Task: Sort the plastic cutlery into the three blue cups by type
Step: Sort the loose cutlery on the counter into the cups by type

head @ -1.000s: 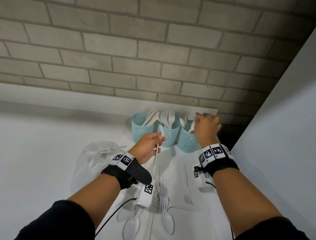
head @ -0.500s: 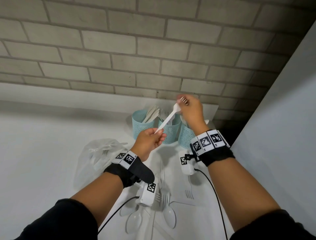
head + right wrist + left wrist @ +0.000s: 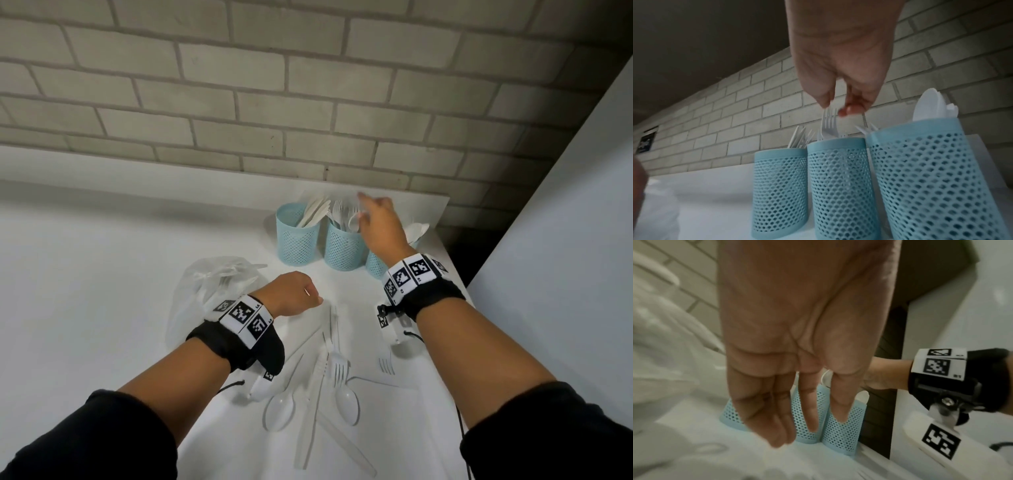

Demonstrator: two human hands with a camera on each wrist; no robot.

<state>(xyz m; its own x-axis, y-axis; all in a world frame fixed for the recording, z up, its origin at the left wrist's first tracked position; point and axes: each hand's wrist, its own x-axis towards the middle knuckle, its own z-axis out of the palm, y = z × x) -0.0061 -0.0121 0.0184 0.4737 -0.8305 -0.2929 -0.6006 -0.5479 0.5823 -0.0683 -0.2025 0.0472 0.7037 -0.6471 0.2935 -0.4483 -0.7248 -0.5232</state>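
Note:
Three blue mesh cups stand in a row by the brick wall: the left cup (image 3: pixel 296 240) holds knives, the middle cup (image 3: pixel 342 248) forks, the right cup (image 3: pixel 931 178) spoons. My right hand (image 3: pixel 380 226) hovers over the middle cup (image 3: pixel 838 178). In the right wrist view its thumb and fingers pinch the tines of a white fork (image 3: pixel 829 121) that stands handle-down in that cup. Lower and nearer, my left hand (image 3: pixel 294 294) hangs over the table and holds nothing; its fingers (image 3: pixel 781 418) are loose. Loose cutlery lies in front: two spoons (image 3: pixel 279 409), forks (image 3: pixel 337 366) and knives (image 3: pixel 315 380).
A clear plastic bag (image 3: pixel 219 291) with more cutlery lies left of my left hand. The brick wall rises behind the cups. A white panel (image 3: pixel 565 274) stands close on the right, with a dark gap beside the table's back right corner.
My left hand let go of the fork's handle and dropped back toward the table. My right hand carried the fork by its tines down into the middle cup.

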